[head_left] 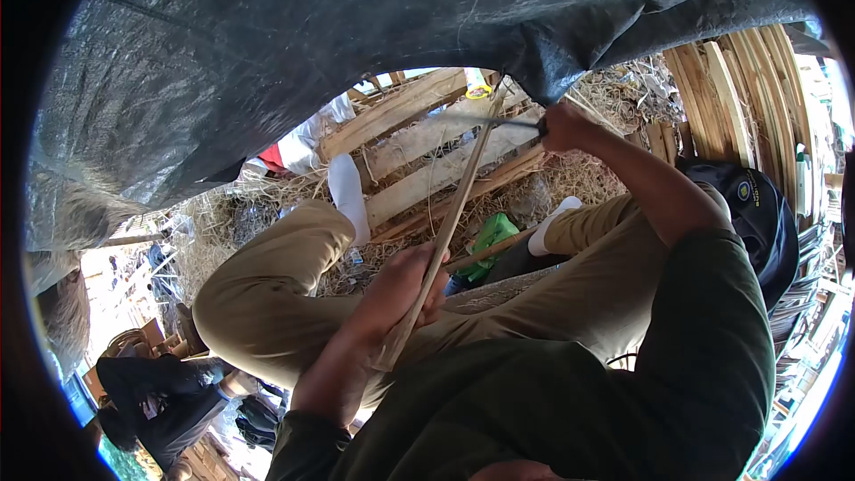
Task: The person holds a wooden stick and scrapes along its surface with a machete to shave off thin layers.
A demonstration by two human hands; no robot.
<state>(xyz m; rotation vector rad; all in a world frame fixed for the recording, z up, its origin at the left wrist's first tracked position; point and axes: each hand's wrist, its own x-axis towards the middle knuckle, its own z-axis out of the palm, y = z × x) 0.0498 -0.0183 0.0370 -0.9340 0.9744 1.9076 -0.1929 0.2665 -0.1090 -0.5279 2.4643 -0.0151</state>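
Observation:
A long, pale strip of wood [467, 180] slants up from my lap, its far end near the planks in front of me. Around its lower part my left hand [407, 289] is wrapped, fingers closed. My right hand [570, 128] is farther out, closed on the handle of a knife [518, 123]. The blade points left and crosses the strip near its far end; motion smears part of it. Whether the edge touches the wood, I cannot tell.
Pale planks [419, 163] lie on straw beyond my feet. Dark plastic sheeting [294, 44] hangs low overhead. Upright boards [744, 93] and a black bag [748, 214] are at my right. A green packet [492, 242] lies between my legs. Another person [169, 401] sits at lower left.

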